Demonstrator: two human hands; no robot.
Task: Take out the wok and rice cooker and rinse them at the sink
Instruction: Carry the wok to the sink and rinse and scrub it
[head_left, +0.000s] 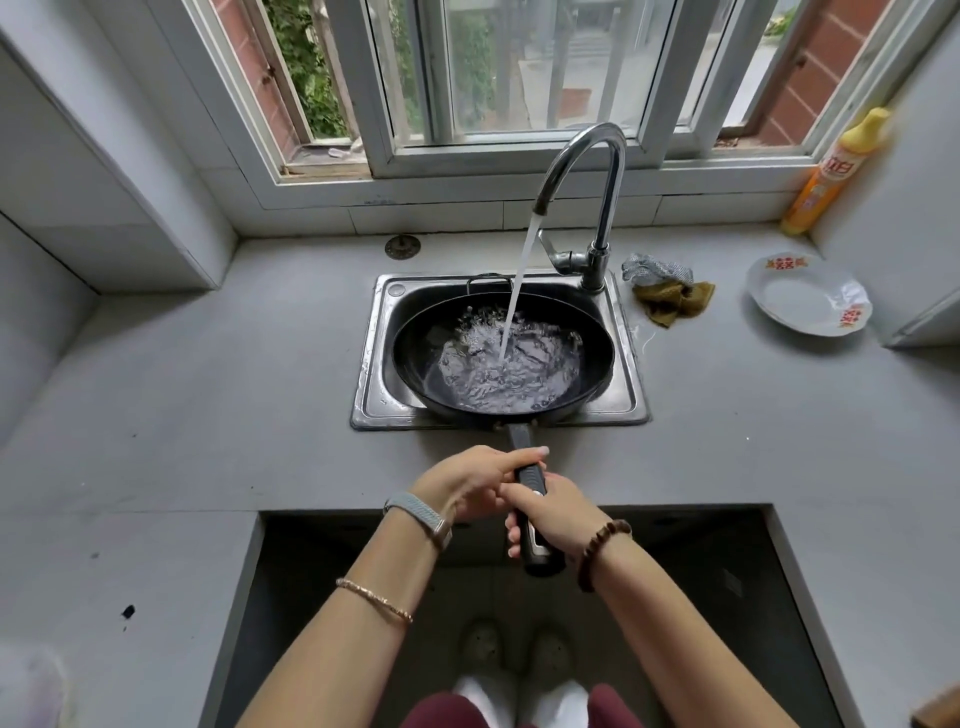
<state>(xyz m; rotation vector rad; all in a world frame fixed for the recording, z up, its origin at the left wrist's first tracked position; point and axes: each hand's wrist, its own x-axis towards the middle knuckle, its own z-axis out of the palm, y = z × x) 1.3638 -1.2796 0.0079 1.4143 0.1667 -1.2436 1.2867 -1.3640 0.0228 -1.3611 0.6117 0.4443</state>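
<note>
One wok (503, 358) sits in the sink (371, 384) at frame centre. Water is pooled inside it, and the stream from the tap (587, 156) strikes its middle. The handle (519, 434) projects toward the lower frame over the tabletop (208, 364). The left hand (470, 480) and right hand (550, 512) both wrap the handle, the left nearer the pan. Right of the sink lie a cloth (675, 301) and a plate (800, 306); a bottle (831, 171) stands at upper right.
</note>
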